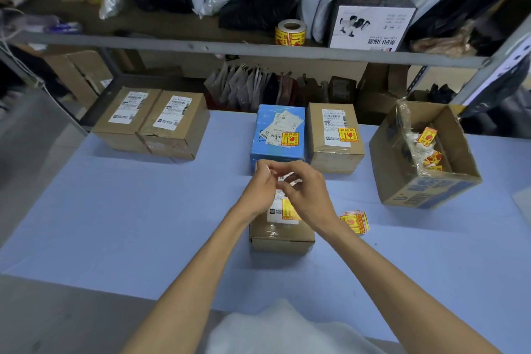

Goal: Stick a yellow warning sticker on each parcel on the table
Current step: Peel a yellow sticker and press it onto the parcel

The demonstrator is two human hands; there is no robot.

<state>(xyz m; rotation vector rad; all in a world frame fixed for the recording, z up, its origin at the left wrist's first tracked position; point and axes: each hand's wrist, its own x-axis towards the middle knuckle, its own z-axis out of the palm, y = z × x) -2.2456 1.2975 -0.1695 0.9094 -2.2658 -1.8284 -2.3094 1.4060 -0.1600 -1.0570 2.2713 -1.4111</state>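
Cardboard parcel (281,231) on the worktop (129,210) carries a yellow sticker (288,210); above it, left hand (263,188) and right hand (306,191) fingers pinch a white paper scrap (284,177).

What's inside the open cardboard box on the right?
The open cardboard box holds loose yellow warning stickers and crumpled white backing scraps against clear plastic. Its near wall hides the bottom.

A pale blue table (120,210) stands against a grey metal shelf rack (201,47) crammed with bags

3 parcels (334,135) stickered, 2 left parcels (149,121) bare.
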